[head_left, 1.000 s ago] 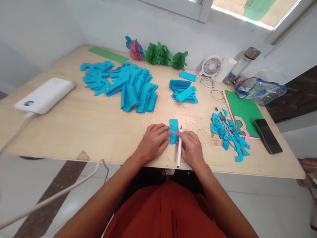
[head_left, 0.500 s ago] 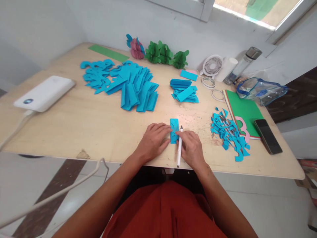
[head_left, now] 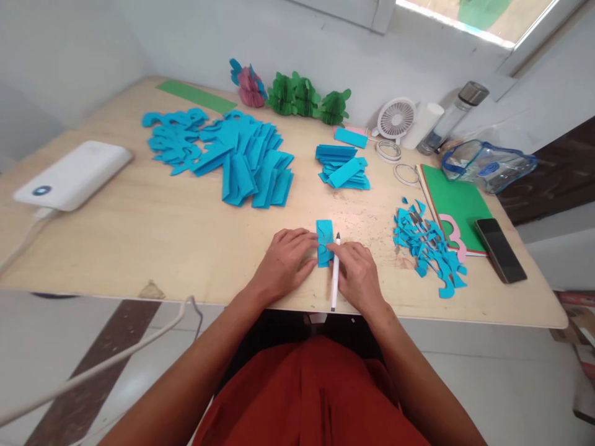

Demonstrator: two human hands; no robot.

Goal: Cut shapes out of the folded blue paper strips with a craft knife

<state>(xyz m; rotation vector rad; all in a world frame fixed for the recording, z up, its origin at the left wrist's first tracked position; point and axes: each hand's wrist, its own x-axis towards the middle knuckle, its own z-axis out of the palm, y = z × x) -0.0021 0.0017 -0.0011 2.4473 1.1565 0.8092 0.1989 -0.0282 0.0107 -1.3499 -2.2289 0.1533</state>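
Observation:
A small blue paper strip [head_left: 325, 230] lies upright on the table in front of me, with a curved dark line drawn on it. My left hand [head_left: 290, 260] rests on its left side, fingertips and thumb pressed at the paper's edge, holding it. From the other side, my right hand [head_left: 357, 272] touches the paper with a fingertip. A white pen [head_left: 335, 279] with a dark tip pointing away from me is held in that right hand, its rear end by the table's front edge. The right hand's lower fingers are partly hidden.
Folded blue papers [head_left: 258, 167] and cut blue shapes [head_left: 174, 136] are piled left. Blue strips [head_left: 344, 170] are stacked ahead. Blue scraps [head_left: 425, 241], a green sheet [head_left: 455, 204] and a phone [head_left: 501, 249] lie right. A white power bank [head_left: 74, 173] sits far left.
The whole view has shifted slightly, so things appear a little up and left. Both hands, the blue paper strip and the pen keep nearly the same arrangement.

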